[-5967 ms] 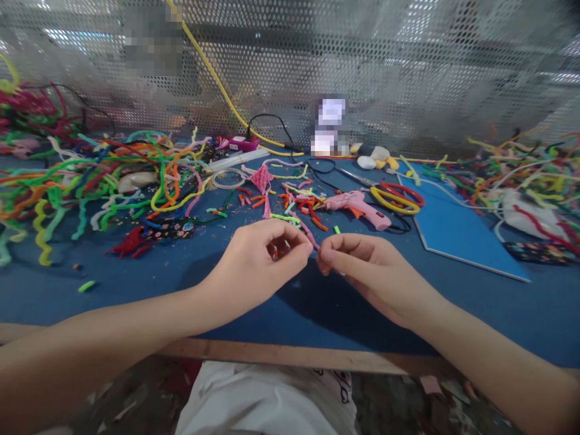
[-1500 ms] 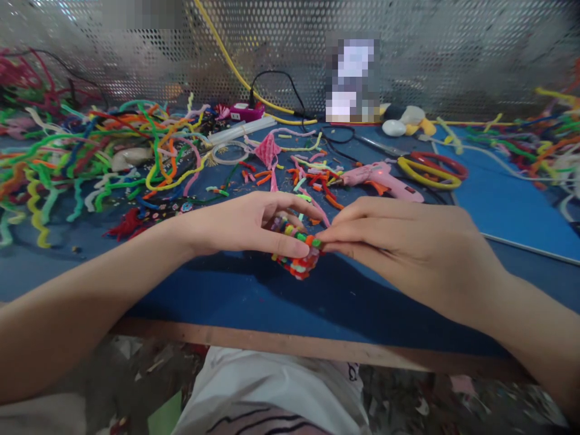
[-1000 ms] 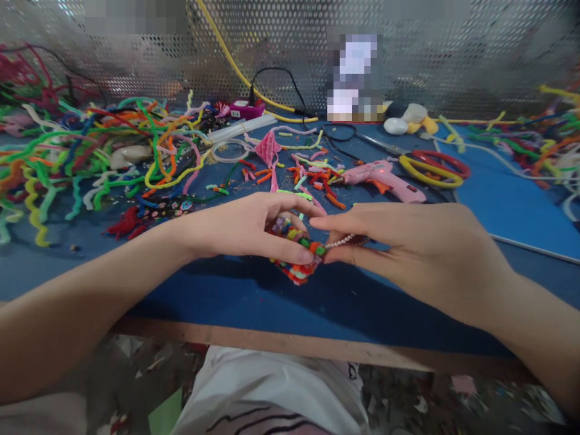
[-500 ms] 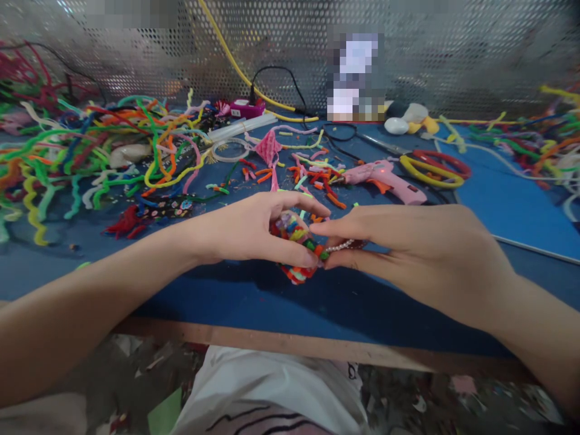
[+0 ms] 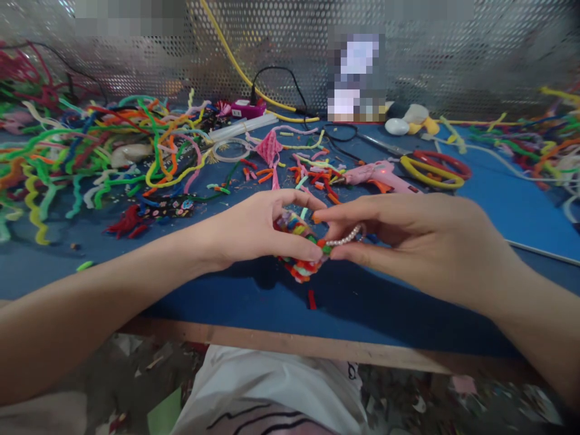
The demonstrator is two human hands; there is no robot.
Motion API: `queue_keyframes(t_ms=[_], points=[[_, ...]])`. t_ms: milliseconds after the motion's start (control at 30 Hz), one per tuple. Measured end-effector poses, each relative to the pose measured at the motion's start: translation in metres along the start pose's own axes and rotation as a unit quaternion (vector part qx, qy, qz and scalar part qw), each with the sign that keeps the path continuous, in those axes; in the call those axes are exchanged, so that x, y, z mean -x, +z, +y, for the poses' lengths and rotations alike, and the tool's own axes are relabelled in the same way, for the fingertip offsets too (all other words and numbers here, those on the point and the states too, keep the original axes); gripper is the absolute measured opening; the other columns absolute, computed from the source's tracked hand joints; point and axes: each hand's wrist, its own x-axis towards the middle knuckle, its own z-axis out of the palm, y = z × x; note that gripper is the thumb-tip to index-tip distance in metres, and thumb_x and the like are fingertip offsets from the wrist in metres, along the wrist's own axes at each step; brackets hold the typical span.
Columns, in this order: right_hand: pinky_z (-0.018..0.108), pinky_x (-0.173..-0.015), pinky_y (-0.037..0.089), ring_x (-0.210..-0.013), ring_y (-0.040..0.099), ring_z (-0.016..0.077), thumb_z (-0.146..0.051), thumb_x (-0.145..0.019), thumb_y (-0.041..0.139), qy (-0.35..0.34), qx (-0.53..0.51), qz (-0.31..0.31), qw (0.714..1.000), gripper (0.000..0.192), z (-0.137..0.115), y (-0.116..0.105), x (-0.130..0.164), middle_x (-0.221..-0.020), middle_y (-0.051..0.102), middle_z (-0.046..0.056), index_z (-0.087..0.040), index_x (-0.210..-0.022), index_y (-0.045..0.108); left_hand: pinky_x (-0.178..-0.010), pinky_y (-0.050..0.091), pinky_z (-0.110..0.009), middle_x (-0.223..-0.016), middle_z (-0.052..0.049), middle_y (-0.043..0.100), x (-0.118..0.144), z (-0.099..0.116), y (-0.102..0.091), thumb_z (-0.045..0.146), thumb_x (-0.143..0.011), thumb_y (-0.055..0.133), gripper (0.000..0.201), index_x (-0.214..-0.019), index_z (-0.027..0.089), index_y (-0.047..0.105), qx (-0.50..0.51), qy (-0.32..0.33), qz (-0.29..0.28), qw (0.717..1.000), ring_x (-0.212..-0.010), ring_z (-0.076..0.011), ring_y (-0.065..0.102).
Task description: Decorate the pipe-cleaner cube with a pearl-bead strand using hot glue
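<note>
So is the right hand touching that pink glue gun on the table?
Apart. In the head view the right hand is pinching a string of pearl beads nearer the camera, and a strip of blue table shows between its knuckles and the glue gun behind.

You have one view only, from the camera on your head. It looks forward and down across the blue felt-covered worktop (image 5: 235, 302) toward the perforated metal back panel (image 5: 453, 60). It sits close: your forearms enter from the bottom corners, your hands meet at the centre, and your lap shows below the worktop's wooden front edge (image 5: 290, 350).
</note>
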Motion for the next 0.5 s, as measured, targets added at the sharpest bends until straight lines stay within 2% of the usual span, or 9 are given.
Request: queue_keyframes(t_ms=[100, 200, 333, 500], points=[[0.030, -0.071, 0.061, -0.078, 0.073, 0.0172, -0.033, -0.086, 0.077, 0.088, -0.083, 0.025, 0.992, 0.032, 0.004, 0.003, -0.001, -0.095, 0.079, 0.001, -0.030, -0.118, 0.078, -0.067, 0.053, -0.028, -0.081, 0.000, 0.073, 0.000, -0.002, -0.001, 0.022, -0.070, 0.086, 0.052, -0.116, 0.018, 0.064, 0.008, 0.008, 0.029, 1.000, -0.070, -0.0161, 0.069], [0.031, -0.069, 0.060, -0.076, 0.073, 0.0180, -0.034, -0.082, 0.080, 0.153, -0.130, 0.033, 0.979, 0.030, 0.006, 0.007, -0.005, -0.089, 0.079, 0.003, -0.024, -0.110, 0.080, -0.066, 0.053, -0.028, -0.080, 0.000, 0.073, -0.001, -0.004, 0.000, 0.021, -0.069, 0.086, 0.054, -0.117, 0.018, 0.063, 0.013, 0.012, 0.042, 0.999, -0.069, -0.0160, 0.069], [0.028, -0.061, 0.057, -0.063, 0.067, 0.0138, -0.034, -0.081, 0.080, 0.207, -0.183, 0.026, 0.961, 0.030, 0.008, 0.011, -0.009, -0.077, 0.075, 0.002, -0.020, -0.107, 0.079, -0.065, 0.053, -0.027, -0.077, 0.001, 0.072, -0.003, -0.005, 0.003, 0.018, -0.068, 0.087, 0.056, -0.117, 0.018, 0.060, 0.032, 0.001, 0.051, 0.998, -0.066, -0.0151, 0.068], [0.027, -0.063, 0.056, -0.065, 0.064, 0.0116, -0.033, -0.078, 0.083, 0.257, -0.305, 0.059, 0.915, 0.040, 0.014, 0.011, -0.010, -0.083, 0.074, 0.004, -0.017, -0.113, 0.075, -0.065, 0.055, -0.027, -0.075, 0.001, 0.072, -0.003, -0.005, 0.006, 0.020, -0.068, 0.089, 0.059, -0.117, 0.018, 0.058, 0.082, -0.016, 0.076, 0.994, -0.065, -0.0140, 0.068]])
